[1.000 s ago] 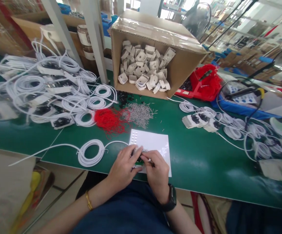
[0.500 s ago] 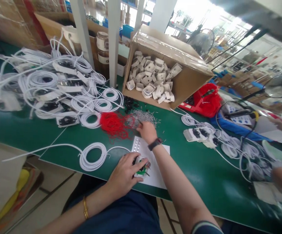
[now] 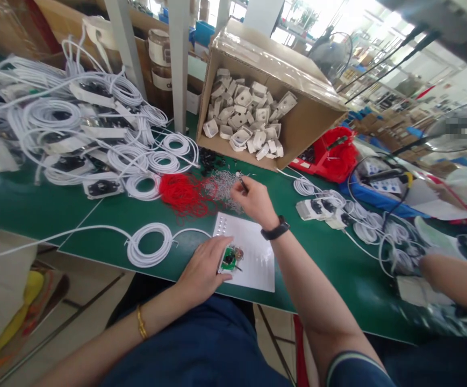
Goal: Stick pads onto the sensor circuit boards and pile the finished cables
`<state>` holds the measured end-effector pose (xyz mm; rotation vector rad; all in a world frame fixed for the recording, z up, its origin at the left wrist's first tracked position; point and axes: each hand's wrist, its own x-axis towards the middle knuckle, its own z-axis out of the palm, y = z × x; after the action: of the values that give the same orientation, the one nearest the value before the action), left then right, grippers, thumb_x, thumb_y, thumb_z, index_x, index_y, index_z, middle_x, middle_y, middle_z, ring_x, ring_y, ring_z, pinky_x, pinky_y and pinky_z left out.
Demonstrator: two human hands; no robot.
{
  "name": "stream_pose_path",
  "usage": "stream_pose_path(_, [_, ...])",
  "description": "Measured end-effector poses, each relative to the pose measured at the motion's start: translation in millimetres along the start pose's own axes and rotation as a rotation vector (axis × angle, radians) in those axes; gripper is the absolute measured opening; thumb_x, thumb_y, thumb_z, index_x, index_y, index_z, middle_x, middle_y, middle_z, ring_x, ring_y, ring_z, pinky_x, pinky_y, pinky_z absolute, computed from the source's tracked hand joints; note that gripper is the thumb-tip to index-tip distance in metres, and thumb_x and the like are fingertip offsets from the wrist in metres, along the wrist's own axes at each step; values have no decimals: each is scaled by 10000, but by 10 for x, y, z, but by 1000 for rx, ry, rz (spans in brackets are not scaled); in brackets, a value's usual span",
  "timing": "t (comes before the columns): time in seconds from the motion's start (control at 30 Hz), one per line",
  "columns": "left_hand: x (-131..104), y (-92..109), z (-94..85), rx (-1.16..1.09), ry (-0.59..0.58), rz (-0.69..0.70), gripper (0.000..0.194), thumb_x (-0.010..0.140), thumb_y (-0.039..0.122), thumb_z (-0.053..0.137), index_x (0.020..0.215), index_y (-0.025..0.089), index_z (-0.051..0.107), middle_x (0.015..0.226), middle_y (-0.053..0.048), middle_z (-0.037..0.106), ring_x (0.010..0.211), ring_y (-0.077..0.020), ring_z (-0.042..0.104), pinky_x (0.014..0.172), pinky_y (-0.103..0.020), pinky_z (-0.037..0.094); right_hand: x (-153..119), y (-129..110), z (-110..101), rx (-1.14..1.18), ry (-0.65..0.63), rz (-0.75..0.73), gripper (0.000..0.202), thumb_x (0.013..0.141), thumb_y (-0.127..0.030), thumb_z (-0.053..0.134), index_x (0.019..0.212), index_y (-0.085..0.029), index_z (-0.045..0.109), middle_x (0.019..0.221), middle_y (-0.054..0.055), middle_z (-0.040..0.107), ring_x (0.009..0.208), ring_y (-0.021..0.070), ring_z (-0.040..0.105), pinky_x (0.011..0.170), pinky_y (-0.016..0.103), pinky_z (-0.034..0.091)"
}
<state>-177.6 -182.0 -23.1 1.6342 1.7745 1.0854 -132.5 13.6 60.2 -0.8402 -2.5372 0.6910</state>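
Item 1: green circuit board in a small white plastic housing (image 3: 229,260), face up on a white paper sheet (image 3: 263,274), at the sheet's left edge, toward the near edge of the green bench (image 3: 317,269). Progress, as judged: part-assembled; board seated, cover absent, fastening unconfirmed. What remains inside is too small to tell.

Orientation: component side upward; a thin dark piece projects toward the sheet's near right corner. Long axis uncertain, the left end being covered by fingers.

Item 2: left hand (image 3: 207,263), fingers curled over the housing's left side, gripping it against the sheet.

Item 3: right hand (image 3: 255,201), beyond the sheet's far edge, fingers closed on a slim dark tool (image 3: 243,184), at a loose pile of small silver metal pins (image 3: 225,185). Whether a pin is pinched too: cannot tell.

Item 4: white round cable, coiled and tied (image 3: 148,260), near the bench's near edge, left of the sheet; one end runs to behind the left hand.

Item 5: tangle of thin red wire (image 3: 182,196), adjoining the pins' left side.

Item 6: brown cardboard box (image 3: 273,51) on its side, toward the bench's far edge, containing white plastic shells (image 3: 241,115).
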Motion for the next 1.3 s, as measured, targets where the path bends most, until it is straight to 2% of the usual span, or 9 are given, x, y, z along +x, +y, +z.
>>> stream_pose_path(0.13, [33,4,-1,4,19,-14,697,668,124,745,1271,267,426,1288,-71,512,1206,-267,469,1040,-461,372,-144,-210,-407,-90,43,-129,128,787,-132,546,666,-163,519,607,-56,478,553,69,388,569,207,282])
stream_pose_path(0.23, [66,-2,14,-13,41,-41,689,663,145,753,1273,271,461,1281,-65,511,1194,-264,481,1036,-450,380,-402,-416,-653,-140,12,-101,140,805,-152,581,672,-161,540,608,-51,494,547,71,388,556,210,273])
stream_pose_path(0.33, [101,-2,9,-51,77,-65,679,671,164,753,1282,277,480,1268,-64,498,1176,-256,490,1016,-422,401,-763,-628,-751,-50,-72,-34,128,800,-135,617,683,-163,574,610,-46,533,528,72,408,538,204,295])
stream_pose_path(0.5, [150,5,-67,-191,91,5,570,752,235,700,1285,231,497,1246,-94,476,1172,-244,483,1002,-379,406,-1169,-707,-504,168,-212,36,86,806,-139,643,729,-176,630,659,-29,624,567,87,512,560,194,360])
stream_pose_path(0.6, [154,3,-87,-232,114,37,519,757,283,699,1244,224,529,1232,-95,478,1168,-240,482,1005,-379,400,-1175,-570,-258,159,-172,53,76,798,-104,634,781,-175,657,734,-2,665,648,113,572,626,211,395])
stream_pose_path(0.7, [142,2,-85,-249,150,44,534,716,292,738,1210,241,544,1218,-84,487,1159,-233,485,1001,-384,404,-1114,-434,-128,152,-103,60,113,795,-96,628,849,-183,677,777,11,684,686,125,595,657,219,410])
stream_pose_path(0.93, [126,-6,-110,-280,180,59,638,648,289,788,1228,276,521,1219,-74,488,1152,-230,490,994,-382,407,-1090,-405,-263,132,-54,102,41,791,-133,649,772,-169,657,690,-12,656,567,95,527,552,196,370])
stream_pose_path(1.17, [123,16,-161,-306,159,58,650,625,256,804,1219,274,541,1222,-72,493,1165,-238,483,1009,-385,390,-1017,-320,-275,86,-75,71,75,783,-143,666,729,-163,617,705,-11,589,592,98,452,573,223,327])
stream_pose_path(1.3, [91,18,-194,-303,130,79,648,643,224,795,1233,284,533,1233,-72,484,1178,-237,472,1016,-385,384,-917,-198,-268,218,-152,92,79,773,-179,677,732,-166,611,689,-30,534,589,93,417,560,227,302])
